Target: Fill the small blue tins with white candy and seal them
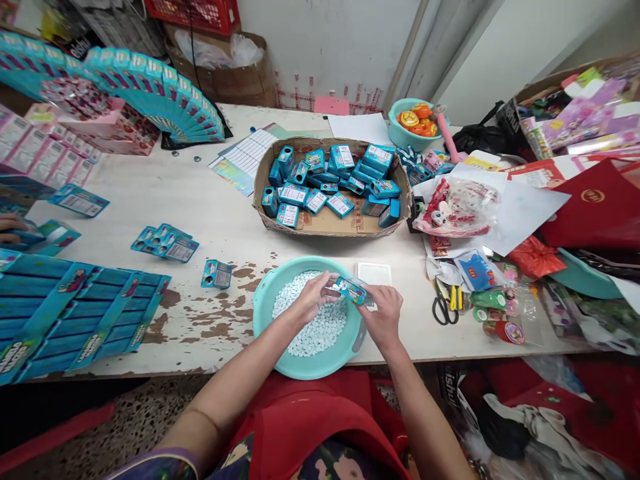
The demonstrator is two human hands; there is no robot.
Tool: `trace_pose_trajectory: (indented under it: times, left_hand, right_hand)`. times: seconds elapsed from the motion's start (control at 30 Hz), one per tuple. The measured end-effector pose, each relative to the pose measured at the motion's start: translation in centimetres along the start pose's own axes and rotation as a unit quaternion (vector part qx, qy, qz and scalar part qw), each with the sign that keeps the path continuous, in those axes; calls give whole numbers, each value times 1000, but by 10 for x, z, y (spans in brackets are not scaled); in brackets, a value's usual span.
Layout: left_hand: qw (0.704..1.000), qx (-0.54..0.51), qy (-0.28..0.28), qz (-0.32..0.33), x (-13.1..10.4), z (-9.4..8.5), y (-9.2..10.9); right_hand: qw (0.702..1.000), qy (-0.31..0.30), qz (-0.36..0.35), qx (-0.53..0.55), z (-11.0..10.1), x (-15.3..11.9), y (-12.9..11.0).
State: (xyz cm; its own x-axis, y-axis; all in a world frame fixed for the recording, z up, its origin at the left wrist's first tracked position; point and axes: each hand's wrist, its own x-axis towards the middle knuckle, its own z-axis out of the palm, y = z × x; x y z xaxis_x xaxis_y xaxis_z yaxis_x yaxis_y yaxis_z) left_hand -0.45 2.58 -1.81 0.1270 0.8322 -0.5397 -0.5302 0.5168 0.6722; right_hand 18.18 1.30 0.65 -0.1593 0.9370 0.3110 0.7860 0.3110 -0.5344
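Above the green basin (265, 333) of small white candy-like pieces (310, 340), my right hand (384, 312) grips a small blue printed box (351, 291), which lies tilted. Something pale and see-through shows by those fingers, too small to make out. My left hand (316, 297) is at the box's left end, fingers curled together; what they hold, if anything, is not clear. Behind the basin stands a cut-down cardboard box (330, 225) with many similar blue boxes (343, 157) in it.
Small blue boxes (173, 245) and a single one (217, 274) lie left, near blue display cartons (90, 313). A co-worker's hand (11, 228) shows at the left edge. A white lid-like square (374, 273), scissors (447, 308) and bagged goods (460, 207) sit right.
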Motion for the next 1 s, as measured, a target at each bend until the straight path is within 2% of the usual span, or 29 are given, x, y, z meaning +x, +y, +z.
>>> trace_pose_trajectory:
  times: [0.07,0.13,0.17,0.23,0.3,0.37,0.43,0.5,0.57,0.6,0.63,0.7,0.77,0.83,0.93,1.0]
  left_hand:
    - [1000,-26,7,6,0,5,-2]
    - [1000,-13,15,18,-1,1,-1]
    - [999,19,15,26,-2,-3,0]
    - [986,154,9,65,-6,-17,3]
    - [945,305,11,119,-15,-31,9]
    - [883,430,30,186,-26,-42,16]
    - [816,519,28,252,-37,-45,25]
    - [744,594,-23,305,-46,-44,36]
    - [709,624,-63,323,-51,-44,49]
    - [703,630,-46,327,-52,-48,55]
    - [700,633,0,330,-52,-54,61]
    - [682,630,153,339,-48,-74,69]
    - [632,623,314,338,-41,-104,70]
    - [574,629,420,313,-32,-137,64]
    - [510,635,517,264,-19,-184,46]
    - [482,618,564,260,-10,-210,35]
  right_hand:
    - [1000,-4,9,4,7,-2,-1]
    - [999,-5,25,25,11,-3,-2]
    - [998,-5,37,44,11,-4,-2]
    - [991,-7,77,107,11,-4,-2]
    - [974,-3,135,181,12,-4,-2]
    - [959,10,173,225,16,-5,-6]
    - [957,8,162,241,24,-4,-17]
    - [956,-28,121,264,36,-1,-34]
    - [946,-72,92,303,45,9,-48]
    - [940,-83,85,320,47,19,-51]
    - [938,-82,80,328,47,31,-49]
    - [949,-35,68,305,40,67,-32]
    - [975,62,48,208,29,114,2]
    - [989,120,22,87,21,167,43]
    - [994,99,17,-37,24,241,99]
    - [995,32,-9,-96,35,279,125]
